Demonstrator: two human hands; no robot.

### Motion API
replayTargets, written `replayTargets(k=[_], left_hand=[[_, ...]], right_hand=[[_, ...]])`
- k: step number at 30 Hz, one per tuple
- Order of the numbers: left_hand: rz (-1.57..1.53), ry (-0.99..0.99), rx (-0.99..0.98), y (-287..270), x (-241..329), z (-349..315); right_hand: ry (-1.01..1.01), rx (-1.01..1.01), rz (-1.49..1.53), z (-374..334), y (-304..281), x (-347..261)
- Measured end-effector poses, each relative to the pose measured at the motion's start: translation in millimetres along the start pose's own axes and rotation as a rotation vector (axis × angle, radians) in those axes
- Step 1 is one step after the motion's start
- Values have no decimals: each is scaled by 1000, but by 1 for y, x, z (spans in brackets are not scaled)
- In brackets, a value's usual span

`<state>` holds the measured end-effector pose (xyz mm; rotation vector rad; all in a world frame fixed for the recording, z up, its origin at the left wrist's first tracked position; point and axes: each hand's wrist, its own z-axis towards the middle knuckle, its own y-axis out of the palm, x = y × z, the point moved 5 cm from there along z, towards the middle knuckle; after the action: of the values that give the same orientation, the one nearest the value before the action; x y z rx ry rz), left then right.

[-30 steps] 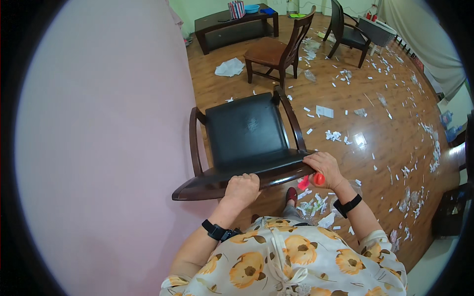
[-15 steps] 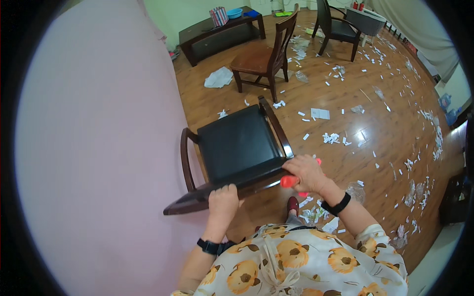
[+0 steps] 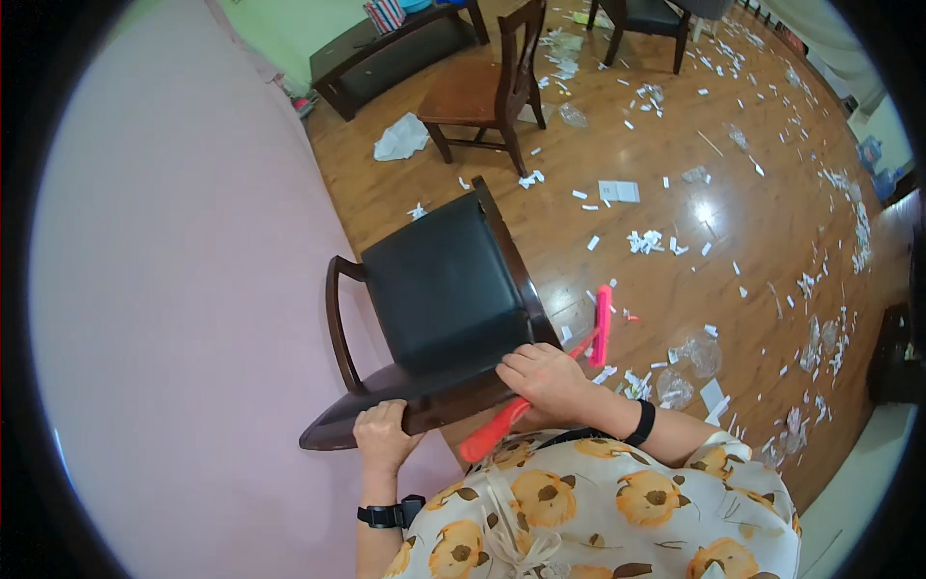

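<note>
A dark wooden armchair (image 3: 439, 280) with a black padded seat stands in front of me, its backrest toward my body. My left hand (image 3: 384, 436) is wrapped over the top of the backrest, toward its left end. On the right part of the same backrest, my right hand (image 3: 548, 379) is closed over the edge. That hand also holds a red-handled T-shaped tool (image 3: 602, 328) with a long, narrow pink head. The handle end sticks out below my palm, and the head points away over the floor. Whether it is a brush or a squeegee, I cannot tell.
A pink-covered surface (image 3: 183, 289) rises close along the left. Beyond the armchair stand a brown wooden chair (image 3: 471, 96), a low dark table (image 3: 386, 63) and another black-seated chair (image 3: 656, 19). Paper scraps (image 3: 644, 241) and clear plastic (image 3: 704, 354) litter the wooden floor.
The armchair has shifted left and nearer my body, with both hands on its backrest. The tool has turned in my right hand, so its pink head and handle now show.
</note>
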<state>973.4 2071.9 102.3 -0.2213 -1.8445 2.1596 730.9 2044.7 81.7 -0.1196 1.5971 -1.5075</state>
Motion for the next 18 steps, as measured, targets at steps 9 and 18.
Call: replayTargets(k=[9,18], left_hand=[[7,82,1,0,-46,-7],[-6,-22,-132,-5,-83,-6]], right_hand=[[-28,145,61,-21,-15,17],[521,6,-169,-106,-80,-4]])
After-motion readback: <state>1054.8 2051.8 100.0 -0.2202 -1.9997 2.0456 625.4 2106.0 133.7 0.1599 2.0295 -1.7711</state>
